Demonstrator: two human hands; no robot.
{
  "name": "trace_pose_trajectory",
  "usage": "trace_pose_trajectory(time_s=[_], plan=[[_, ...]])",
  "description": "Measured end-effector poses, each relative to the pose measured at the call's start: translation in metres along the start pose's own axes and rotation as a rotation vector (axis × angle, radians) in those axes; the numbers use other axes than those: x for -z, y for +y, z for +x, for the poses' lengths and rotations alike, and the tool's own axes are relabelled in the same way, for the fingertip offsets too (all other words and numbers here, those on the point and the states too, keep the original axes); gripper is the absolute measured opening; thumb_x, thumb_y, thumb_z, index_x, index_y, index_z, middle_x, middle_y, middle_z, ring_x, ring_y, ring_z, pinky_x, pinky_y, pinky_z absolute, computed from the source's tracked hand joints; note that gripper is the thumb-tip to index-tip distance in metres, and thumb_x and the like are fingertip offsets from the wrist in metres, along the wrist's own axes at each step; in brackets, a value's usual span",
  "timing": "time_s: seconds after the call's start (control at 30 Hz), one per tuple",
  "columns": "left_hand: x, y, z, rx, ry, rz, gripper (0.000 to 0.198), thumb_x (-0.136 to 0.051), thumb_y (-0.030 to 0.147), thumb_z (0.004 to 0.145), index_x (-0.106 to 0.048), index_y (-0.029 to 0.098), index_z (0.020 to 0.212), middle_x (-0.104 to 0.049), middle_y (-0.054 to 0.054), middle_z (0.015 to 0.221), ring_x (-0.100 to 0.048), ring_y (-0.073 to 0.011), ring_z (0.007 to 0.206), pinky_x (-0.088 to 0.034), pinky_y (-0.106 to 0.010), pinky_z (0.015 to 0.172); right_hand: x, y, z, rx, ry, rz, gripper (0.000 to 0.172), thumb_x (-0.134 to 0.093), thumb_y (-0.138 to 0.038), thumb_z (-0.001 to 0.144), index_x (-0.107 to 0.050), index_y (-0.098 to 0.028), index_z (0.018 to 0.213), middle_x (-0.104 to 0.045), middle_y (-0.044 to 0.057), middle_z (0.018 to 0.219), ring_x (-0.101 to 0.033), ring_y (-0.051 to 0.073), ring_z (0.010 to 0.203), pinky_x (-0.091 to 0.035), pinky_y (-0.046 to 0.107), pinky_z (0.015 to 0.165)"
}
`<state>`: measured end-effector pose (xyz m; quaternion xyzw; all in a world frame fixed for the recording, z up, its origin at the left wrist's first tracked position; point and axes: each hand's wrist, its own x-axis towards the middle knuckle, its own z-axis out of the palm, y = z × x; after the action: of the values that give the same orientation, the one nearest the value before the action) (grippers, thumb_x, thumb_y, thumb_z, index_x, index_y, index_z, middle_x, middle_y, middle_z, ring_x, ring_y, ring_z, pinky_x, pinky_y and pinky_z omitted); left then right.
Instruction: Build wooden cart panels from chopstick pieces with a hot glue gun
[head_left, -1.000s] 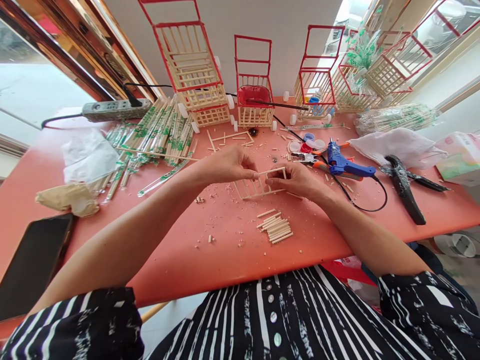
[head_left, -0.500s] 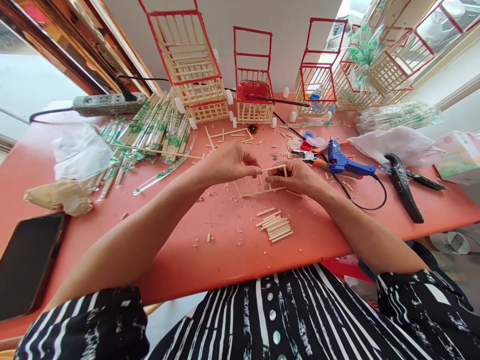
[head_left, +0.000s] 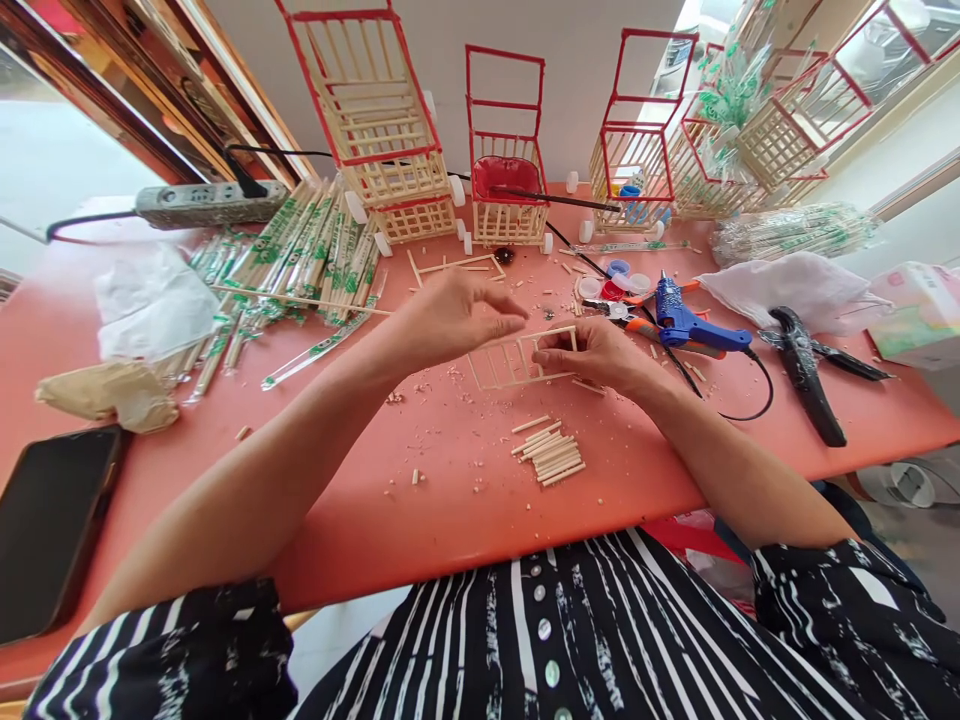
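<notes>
Across the whole view the red table (head_left: 450, 520) is spread, and from 11 to 1 o'clock tall red-trimmed carts (head_left: 386, 110) are ranged along its far side, presumably parked there so that the working middle is spared. Just off centre, towards 11 o'clock, the left hand (head_left: 461, 315) is poised: thumb and fingertips are parted by a narrow gap, nothing is seen gripped, and the frame (head_left: 523, 360) is hovered over. At 3 o'clock, one end of it is pinched by the right hand (head_left: 596, 355), likely so that it is steadied. Farther out at 3 o'clock the blue glue gun (head_left: 679, 318) is laid, probably for an easy reach. And the frame itself, set near centre: pale, unpainted rails are crossed by slim rungs, its joints too small to be judged. At 5 o'clock, short sticks (head_left: 551, 455) are heaped, roughly side by side.
</notes>
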<state>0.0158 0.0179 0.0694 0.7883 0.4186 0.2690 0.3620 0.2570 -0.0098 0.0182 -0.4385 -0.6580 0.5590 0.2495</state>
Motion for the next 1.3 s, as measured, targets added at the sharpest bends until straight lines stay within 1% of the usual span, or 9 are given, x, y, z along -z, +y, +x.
trace_pose_trajectory(time_s=[0.1,0.17,0.23,0.3,0.37,0.47,0.67,0.93,1.3], plan=[[0.003,0.012,-0.013,-0.077,0.345,-0.087,0.013,-0.077,0.033,0.093,-0.086,0.023,0.094,-0.086,-0.005,0.103,-0.074,-0.0207,0.097,-0.056,-0.037,0.094,0.006,0.001,0.000,-0.015,0.095,0.047,0.041,-0.086,-0.053,0.082,-0.070,-0.016,0.081,-0.053,-0.004,0.065,-0.037,0.007,0.055,-0.023,0.026,0.050],[-0.002,0.017,-0.028,-0.041,0.477,-0.187,0.017,-0.079,0.038,0.096,-0.084,0.023,0.092,-0.084,-0.003,0.096,-0.071,-0.0182,0.088,-0.056,-0.034,0.083,0.009,-0.001,-0.001,0.004,0.156,0.097,0.043,-0.087,-0.056,0.081,-0.070,-0.016,0.082,-0.052,-0.004,0.066,-0.037,0.007,0.056,-0.025,0.025,0.048],[-0.015,0.016,-0.044,0.031,0.445,-0.398,0.020,-0.085,0.039,0.090,-0.081,0.021,0.082,-0.076,-0.001,0.075,-0.064,-0.0138,0.067,-0.052,-0.030,0.063,0.012,-0.005,-0.002,0.041,0.198,0.144,0.046,-0.087,-0.058,0.082,-0.069,-0.016,0.080,-0.049,-0.005,0.065,-0.036,0.007,0.057,-0.027,0.025,0.048],[-0.033,0.011,-0.056,0.225,0.227,-0.628,0.027,-0.091,0.044,0.083,-0.080,0.019,0.077,-0.073,-0.003,0.067,-0.063,-0.0129,0.058,-0.050,-0.028,0.055,0.012,-0.009,-0.004,0.083,0.227,0.178,0.049,-0.088,-0.061,0.081,-0.068,-0.017,0.079,-0.048,-0.005,0.065,-0.036,0.008,0.058,-0.030,0.024,0.048],[-0.052,0.004,-0.060,0.407,0.132,-0.875,0.034,-0.099,0.044,0.071,-0.082,0.017,0.082,-0.077,-0.005,0.074,-0.069,-0.0147,0.064,-0.054,-0.026,0.057,0.009,-0.012,-0.004,0.109,0.236,0.202,0.052,-0.089,-0.064,0.079,-0.067,-0.017,0.079,-0.049,-0.005,0.067,-0.038,0.008,0.059,-0.032,0.024,0.049],[-0.071,-0.002,-0.053,0.521,0.131,-1.102,0.043,-0.106,0.031,0.060,-0.085,0.016,0.094,-0.083,-0.008,0.091,-0.075,-0.0150,0.073,-0.060,-0.026,0.065,0.004,-0.014,-0.004,0.114,0.224,0.213,0.054,-0.091,-0.066,0.077,-0.067,-0.017,0.080,-0.053,-0.004,0.069,-0.041,0.008,0.059,-0.035,0.025,0.050],[-0.084,0.001,-0.034,0.469,0.168,-1.233,0.037,-0.105,0.026,0.061,-0.084,0.013,0.089,-0.084,-0.009,0.087,-0.078,-0.0166,0.076,-0.062,-0.028,0.072,-0.001,-0.014,-0.004,0.113,0.216,0.169,0.053,-0.088,-0.065,0.081,-0.064,-0.018,0.077,-0.052,-0.004,0.069,-0.041,0.009,0.061,-0.033,0.026,0.054],[-0.092,-0.004,-0.035,0.443,0.251,-1.208,0.040,-0.107,0.034,0.055,-0.084,0.015,0.080,-0.082,-0.006,0.080,-0.076,-0.0150,0.074,-0.058,-0.026,0.070,0.000,-0.009,-0.003,0.100,0.214,0.156,0.054,-0.084,-0.069,0.080,-0.065,-0.019,0.080,-0.048,-0.005,0.069,-0.036,0.010,0.062,-0.028,0.028,0.056],[-0.094,-0.009,-0.035,0.434,0.287,-1.176,0.044,-0.108,0.041,0.053,-0.085,0.016,0.081,-0.083,-0.006,0.081,-0.077,-0.0162,0.075,-0.062,-0.028,0.073,-0.006,-0.011,-0.004,0.131,0.229,0.209,0.046,-0.086,-0.060,0.081,-0.071,-0.017,0.081,-0.063,0.000,0.079,-0.051,0.013,0.075,-0.040,0.029,0.072]])
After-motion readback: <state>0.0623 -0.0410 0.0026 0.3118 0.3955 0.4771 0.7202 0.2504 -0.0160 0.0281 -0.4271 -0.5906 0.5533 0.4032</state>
